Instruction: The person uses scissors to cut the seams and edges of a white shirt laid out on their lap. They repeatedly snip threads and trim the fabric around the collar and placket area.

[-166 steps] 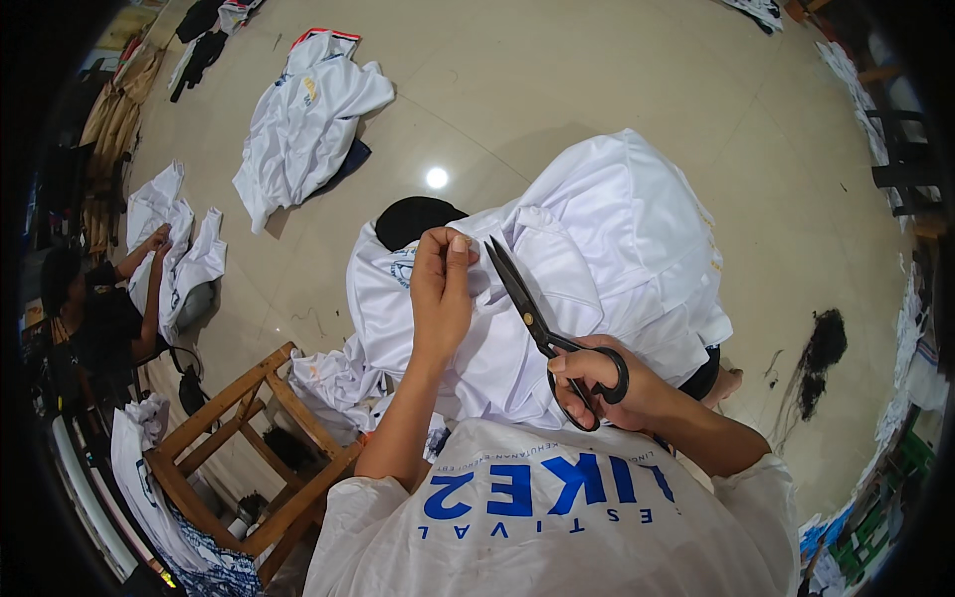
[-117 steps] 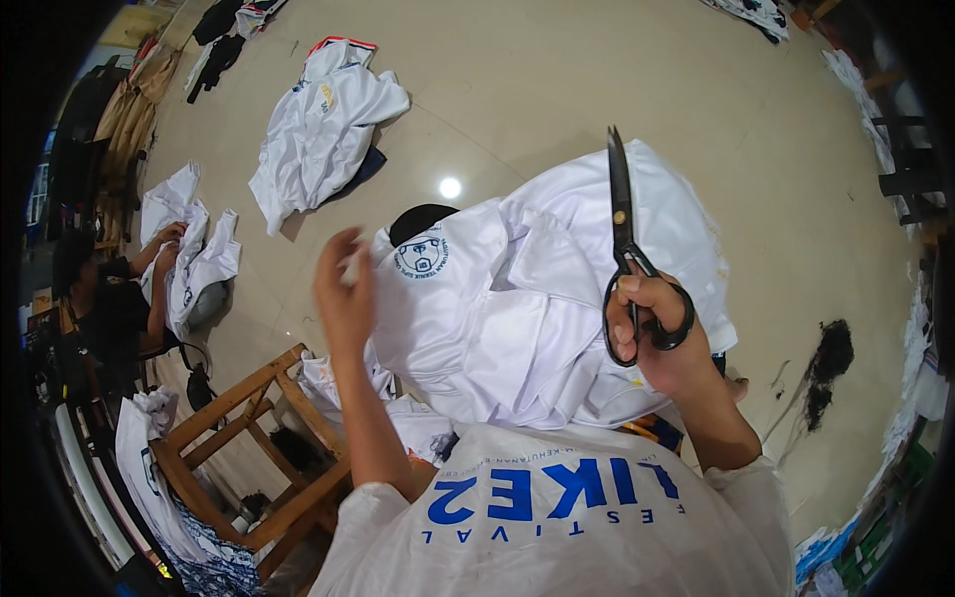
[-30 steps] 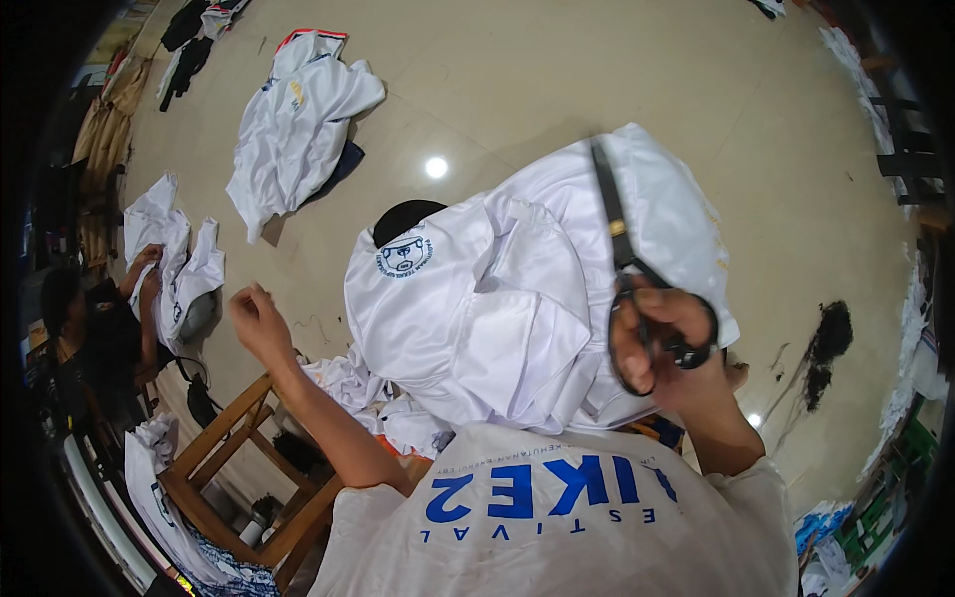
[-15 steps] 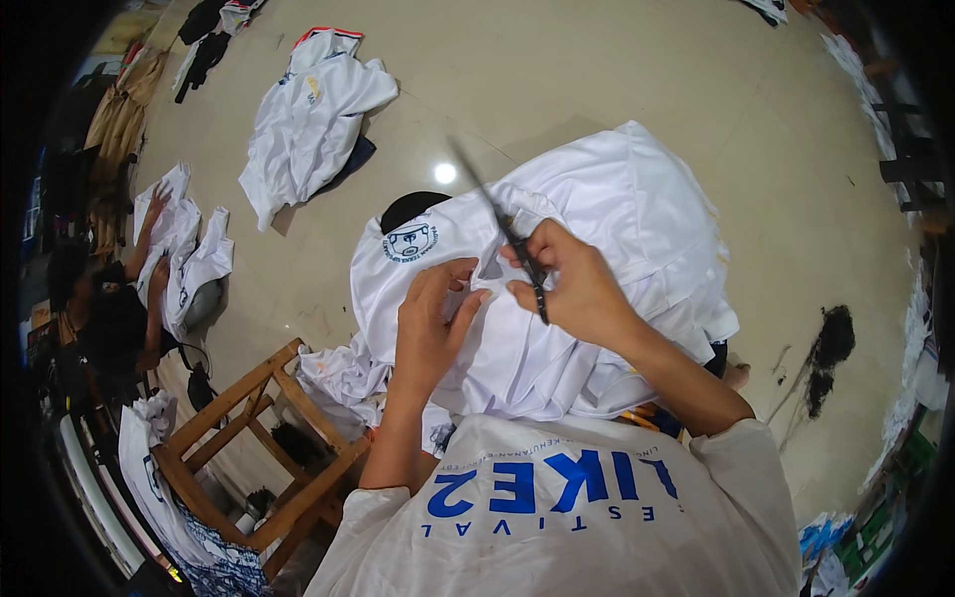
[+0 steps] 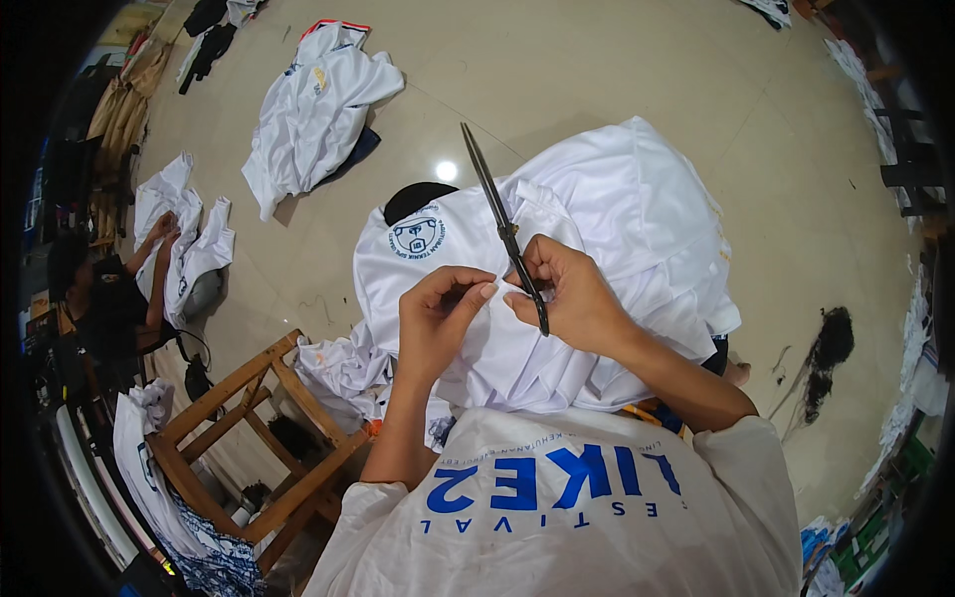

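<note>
A white shirt [image 5: 617, 199] with a round blue emblem on its left part lies spread over my lap. My left hand [image 5: 445, 310] is closed in a pinch on the shirt's fabric, thumb against fingers. Across from it, my right hand [image 5: 567, 291] grips a pair of dark scissors [image 5: 489, 189] by the handles. Their long blades point up and away, slightly apart at the tips, above the cloth. The right fingertips are close to the left ones, over the same part of the fabric; any thread between them is too small to make out.
A wooden stool frame [image 5: 229, 418] stands at my left, beside crumpled white cloth [image 5: 348, 373]. Another white shirt [image 5: 318, 109] lies on the tiled floor ahead. At far left a person [image 5: 114, 308] handles white garments [image 5: 179, 239]. A dark fluffy heap [image 5: 829, 353] lies at right.
The scissors have slowed from a blur and now stand more upright, blades a little apart. My left fingers have drawn together into a pinch, nearer the right hand.
</note>
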`<state>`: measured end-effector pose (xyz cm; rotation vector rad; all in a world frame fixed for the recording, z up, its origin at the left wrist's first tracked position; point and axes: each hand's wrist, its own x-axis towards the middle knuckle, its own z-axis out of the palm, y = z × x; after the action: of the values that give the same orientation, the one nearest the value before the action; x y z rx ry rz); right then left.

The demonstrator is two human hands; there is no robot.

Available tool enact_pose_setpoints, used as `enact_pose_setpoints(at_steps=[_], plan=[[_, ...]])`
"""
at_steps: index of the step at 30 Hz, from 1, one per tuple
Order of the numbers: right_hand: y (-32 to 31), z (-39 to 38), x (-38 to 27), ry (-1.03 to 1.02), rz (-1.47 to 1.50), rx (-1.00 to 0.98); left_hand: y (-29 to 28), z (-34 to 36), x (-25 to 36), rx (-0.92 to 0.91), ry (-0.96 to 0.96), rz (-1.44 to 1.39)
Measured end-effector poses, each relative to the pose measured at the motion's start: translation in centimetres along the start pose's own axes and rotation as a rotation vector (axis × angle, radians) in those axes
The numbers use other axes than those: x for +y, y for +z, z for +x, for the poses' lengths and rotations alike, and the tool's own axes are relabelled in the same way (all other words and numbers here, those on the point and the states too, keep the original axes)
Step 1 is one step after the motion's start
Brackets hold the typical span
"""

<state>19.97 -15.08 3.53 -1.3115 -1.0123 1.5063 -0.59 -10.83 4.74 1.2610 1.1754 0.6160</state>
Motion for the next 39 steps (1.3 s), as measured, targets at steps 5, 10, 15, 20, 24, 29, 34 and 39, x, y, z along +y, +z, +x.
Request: enact_pose_setpoints(at_steps=[5, 10, 15, 20, 24, 29, 34, 39], plan=[[-0.3, 0.1, 0.4, 0.05, -0.069, -0.051, -0.2, 0.2, 0.6, -0.06, 0.029, 0.092], [0.1, -0.1, -0.1, 0.026, -0.024, 0.003, 0.6, -0.2, -0.2, -0.006, 0.082, 0.075], [0.3, -0.6, -0.5, -0.039, 0.029, 0.131, 1.7, -1.1, -0.6, 0.123, 0.042, -0.063], [0.3, -3.9, -2.6, -0.005, -0.014, 0.255, 2.1, -1.2, -0.3, 0.209, 0.088, -0.091], [-0.5, -7.9, -5.6, 0.264, 0.195, 0.013, 2.0, -1.5, -0.5, 0.235, 0.073, -0.136], [-2.7, -10.8, -5.9, 0.544, 0.362, -0.266, 2.6, -1.7, -1.2, 0.247, 0.113, -0.133], [-3.3, -11.2, -6.3, 0.724, 0.374, -0.337, 3.1, -1.8, -1.5, 0.296, 0.205, -0.093], [-2.9, -10.8, -6.7, 0.794, 0.369, -0.335, 3.2, -2.1, -1.9, 0.309, 0.219, -0.056]])
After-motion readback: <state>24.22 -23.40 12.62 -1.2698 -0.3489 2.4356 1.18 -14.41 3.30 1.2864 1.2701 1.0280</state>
